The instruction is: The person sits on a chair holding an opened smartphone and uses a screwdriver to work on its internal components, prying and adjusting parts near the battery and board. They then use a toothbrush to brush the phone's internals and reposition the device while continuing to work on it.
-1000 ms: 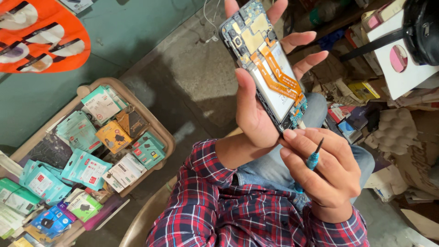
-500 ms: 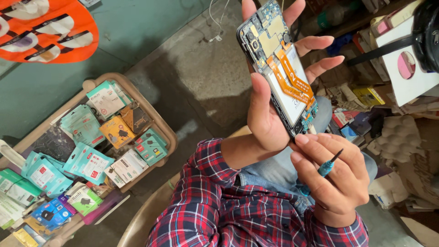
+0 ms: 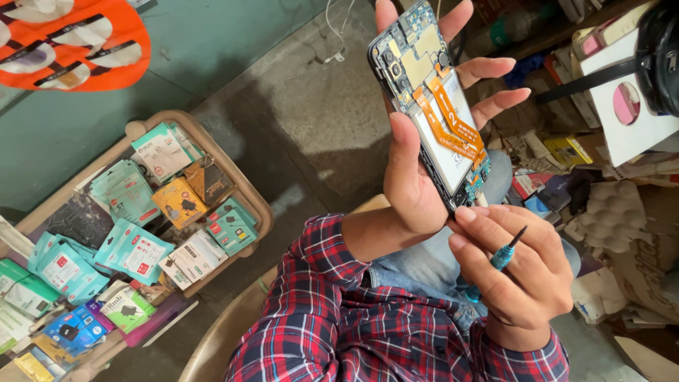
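Now the left hand (image 3: 417, 177) grips an opened phone (image 3: 433, 106), its long axis tilted, camera end up-left; below the phone, the right hand (image 3: 516, 272) pinches a small screwdriver (image 3: 503, 256).

We see phone (image 3: 433, 99) w/ bare glossy circuit board, orange flex ribbons; screwdriver (image 3: 503, 256) teal plastic grip; shirt (image 3: 339, 332) woven plaid cloth.

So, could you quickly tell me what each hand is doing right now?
Left hand: closed around the opened phone, holding it up.
Right hand: closed on a small screwdriver, fingertips at the phone's lower edge.
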Demonstrator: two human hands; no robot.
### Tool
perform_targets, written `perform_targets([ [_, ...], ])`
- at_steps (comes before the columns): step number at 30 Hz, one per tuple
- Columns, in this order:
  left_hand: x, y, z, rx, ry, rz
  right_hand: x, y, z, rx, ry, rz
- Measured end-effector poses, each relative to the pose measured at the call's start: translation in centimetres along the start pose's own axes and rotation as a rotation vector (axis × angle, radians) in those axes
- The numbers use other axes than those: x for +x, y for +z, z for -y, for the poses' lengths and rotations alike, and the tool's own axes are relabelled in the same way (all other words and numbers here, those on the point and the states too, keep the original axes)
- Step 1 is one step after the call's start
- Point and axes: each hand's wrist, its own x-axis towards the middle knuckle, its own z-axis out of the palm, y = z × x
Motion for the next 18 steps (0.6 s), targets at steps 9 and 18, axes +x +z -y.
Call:
perform_targets([
  [9,-0.03,-0.04,-0.11,-0.001,0.003,0.016,-0.08,0.10,0.01,0.002,0.015,-0.015],
  [18,0.01,-0.01,-0.09,0.024,0.010,0.020,0.18,-0.19,0.14,-0.012,-0.002,0.004],
])
